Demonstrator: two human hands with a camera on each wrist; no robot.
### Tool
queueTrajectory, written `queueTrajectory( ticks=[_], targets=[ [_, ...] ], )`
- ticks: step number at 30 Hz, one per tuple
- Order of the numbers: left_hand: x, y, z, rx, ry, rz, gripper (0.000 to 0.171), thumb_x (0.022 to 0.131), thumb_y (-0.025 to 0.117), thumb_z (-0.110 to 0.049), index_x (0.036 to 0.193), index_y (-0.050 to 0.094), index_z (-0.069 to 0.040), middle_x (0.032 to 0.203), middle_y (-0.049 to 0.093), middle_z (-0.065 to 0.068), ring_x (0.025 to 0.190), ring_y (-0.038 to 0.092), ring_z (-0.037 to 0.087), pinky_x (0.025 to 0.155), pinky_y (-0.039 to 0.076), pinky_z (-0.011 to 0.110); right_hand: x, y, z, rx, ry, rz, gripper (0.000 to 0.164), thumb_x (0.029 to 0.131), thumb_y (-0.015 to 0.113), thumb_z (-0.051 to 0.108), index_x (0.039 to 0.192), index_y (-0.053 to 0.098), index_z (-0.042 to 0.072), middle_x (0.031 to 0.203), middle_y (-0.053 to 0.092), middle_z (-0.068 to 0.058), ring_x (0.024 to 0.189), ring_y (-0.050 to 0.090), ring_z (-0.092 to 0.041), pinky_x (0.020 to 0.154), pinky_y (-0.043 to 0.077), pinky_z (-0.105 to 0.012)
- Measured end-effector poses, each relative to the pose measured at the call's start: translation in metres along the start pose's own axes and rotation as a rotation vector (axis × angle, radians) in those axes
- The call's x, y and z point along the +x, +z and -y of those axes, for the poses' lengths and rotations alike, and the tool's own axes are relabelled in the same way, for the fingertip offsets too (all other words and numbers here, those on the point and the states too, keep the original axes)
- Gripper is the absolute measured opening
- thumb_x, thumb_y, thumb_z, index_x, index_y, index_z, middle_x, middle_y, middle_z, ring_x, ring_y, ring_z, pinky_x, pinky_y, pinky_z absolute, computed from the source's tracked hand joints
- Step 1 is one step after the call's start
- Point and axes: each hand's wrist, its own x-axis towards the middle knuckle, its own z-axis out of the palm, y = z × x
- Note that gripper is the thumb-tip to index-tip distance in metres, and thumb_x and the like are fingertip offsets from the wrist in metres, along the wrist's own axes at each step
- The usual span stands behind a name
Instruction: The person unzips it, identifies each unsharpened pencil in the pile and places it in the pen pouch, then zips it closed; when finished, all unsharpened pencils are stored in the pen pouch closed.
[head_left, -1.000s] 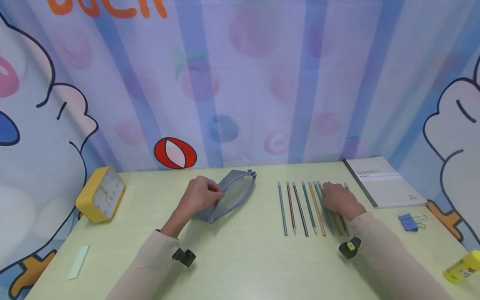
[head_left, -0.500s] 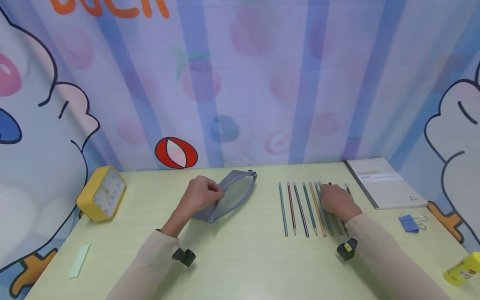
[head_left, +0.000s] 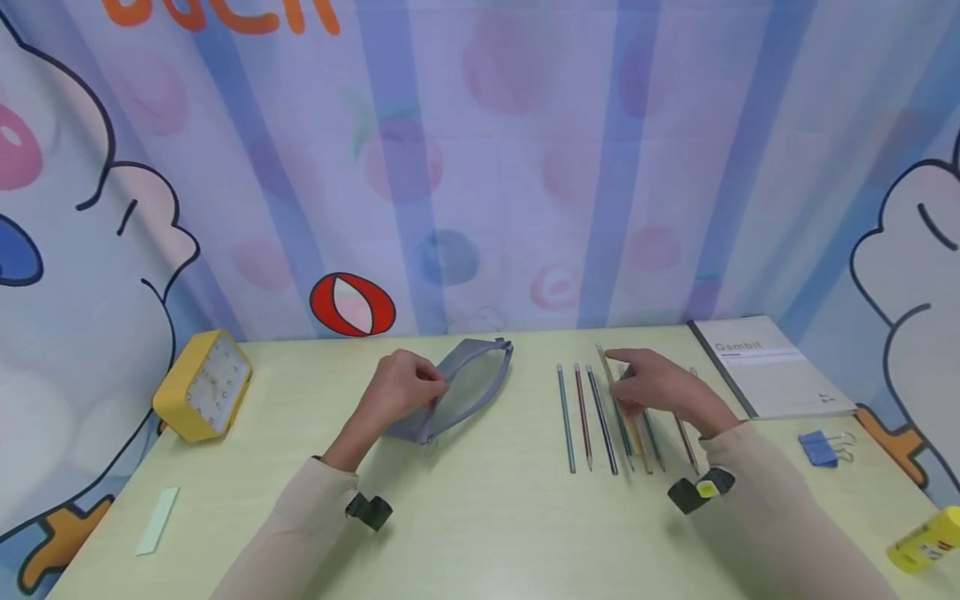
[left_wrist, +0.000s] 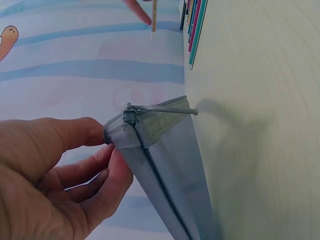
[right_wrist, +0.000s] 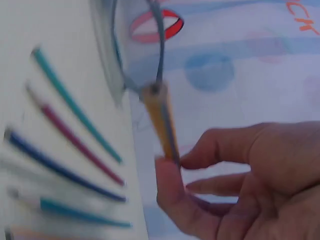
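My left hand (head_left: 400,390) pinches the edge of a grey-blue zippered pencil case (left_wrist: 175,165), whose mouth gapes towards the right. Between the thumb and fingers of my right hand (head_left: 663,385) is a yellow pencil (right_wrist: 162,122), raised over the row on the table. Its eraser end (head_left: 600,350) points up and away. Below lie several more pencils side by side: a light blue pencil (head_left: 566,421), a red pencil (head_left: 582,412), a dark blue pencil (head_left: 602,421) and others partly covered by the hand. A brown pencil (head_left: 686,440) lies at the right.
A yellow clock (head_left: 201,387) stands at the left, with a pale green strip (head_left: 157,522) in front of it. On the right are a notebook (head_left: 772,367), a blue binder clip (head_left: 817,447) and a yellow glue stick (head_left: 924,542). A printed curtain (head_left: 510,167) hangs behind the table.
My right hand has lifted the yellow pencil from the right part of the row and moved left with it. My left hand and the pencil case have stayed put.
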Motion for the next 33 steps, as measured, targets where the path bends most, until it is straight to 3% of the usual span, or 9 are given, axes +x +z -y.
queueTrajectory(
  ticks=[7, 13, 20, 22, 24, 31, 33],
  targets=[
    [0.002, 0.003, -0.002, 0.000, -0.012, 0.007, 0.013, 0.089, 0.072, -0.018, 0.088, 0.080, -0.008, 0.077, 0.075, 0.003, 0.063, 0.068, 0.012, 0.062, 0.048, 0.025, 0.010, 0.023, 0.022, 0.380, -0.127, 0.228, 0.064, 0.101, 0.055, 0.014, 0.160, 0.028, 0.013, 0.094, 0.065, -0.008, 0.086, 0.064, -0.019, 0.086, 0.056, -0.037],
    [0.003, 0.002, -0.005, 0.010, -0.024, 0.006, 0.012, 0.089, 0.073, -0.019, 0.087, 0.080, -0.009, 0.077, 0.075, 0.004, 0.064, 0.068, 0.013, 0.062, 0.049, 0.025, 0.033, 0.058, 0.040, 0.680, -0.091, 0.340, 0.065, 0.100, 0.054, 0.005, 0.160, 0.028, 0.011, 0.099, 0.066, -0.005, 0.085, 0.066, -0.012, 0.081, 0.058, -0.029],
    [0.004, 0.002, -0.006, 0.013, -0.026, 0.000, 0.011, 0.088, 0.074, -0.017, 0.085, 0.079, -0.008, 0.076, 0.075, 0.003, 0.063, 0.068, 0.011, 0.060, 0.048, 0.025, 0.069, 0.092, 0.070, 0.869, -0.003, 0.268, 0.069, 0.099, 0.052, 0.001, 0.161, 0.020, 0.006, 0.111, 0.061, -0.016, 0.088, 0.068, -0.015, 0.076, 0.059, -0.024],
    [0.005, 0.003, -0.007, 0.007, -0.029, 0.001, 0.011, 0.088, 0.074, -0.017, 0.085, 0.079, -0.009, 0.076, 0.075, 0.003, 0.062, 0.068, 0.011, 0.061, 0.049, 0.025, 0.078, 0.097, 0.075, 0.894, 0.005, 0.252, 0.064, 0.100, 0.052, 0.000, 0.158, 0.026, 0.004, 0.109, 0.062, -0.017, 0.088, 0.069, -0.016, 0.075, 0.059, -0.024],
    [0.006, 0.004, -0.008, -0.001, -0.035, -0.001, 0.011, 0.088, 0.074, -0.018, 0.084, 0.079, -0.009, 0.077, 0.075, 0.003, 0.062, 0.068, 0.011, 0.063, 0.051, 0.026, 0.087, 0.101, 0.078, 0.892, 0.021, 0.227, 0.058, 0.099, 0.053, 0.000, 0.154, 0.034, 0.003, 0.106, 0.065, -0.016, 0.084, 0.070, -0.016, 0.073, 0.059, -0.023],
    [0.007, 0.005, -0.011, 0.009, -0.044, 0.006, 0.012, 0.088, 0.074, -0.018, 0.085, 0.079, -0.008, 0.080, 0.076, 0.003, 0.063, 0.070, 0.011, 0.061, 0.051, 0.025, 0.103, 0.115, 0.087, 0.828, 0.053, 0.097, 0.065, 0.092, 0.051, -0.008, 0.153, 0.028, -0.004, 0.096, 0.062, -0.015, 0.072, 0.070, -0.016, 0.073, 0.061, -0.027],
    [0.007, 0.005, -0.011, 0.017, -0.049, 0.003, 0.011, 0.088, 0.074, -0.018, 0.084, 0.079, -0.009, 0.079, 0.075, 0.003, 0.064, 0.069, 0.011, 0.060, 0.049, 0.025, 0.106, 0.118, 0.090, 0.811, 0.035, 0.091, 0.053, 0.092, 0.051, -0.009, 0.144, 0.039, -0.008, 0.093, 0.062, -0.015, 0.071, 0.069, -0.017, 0.074, 0.061, -0.028]
  ],
)
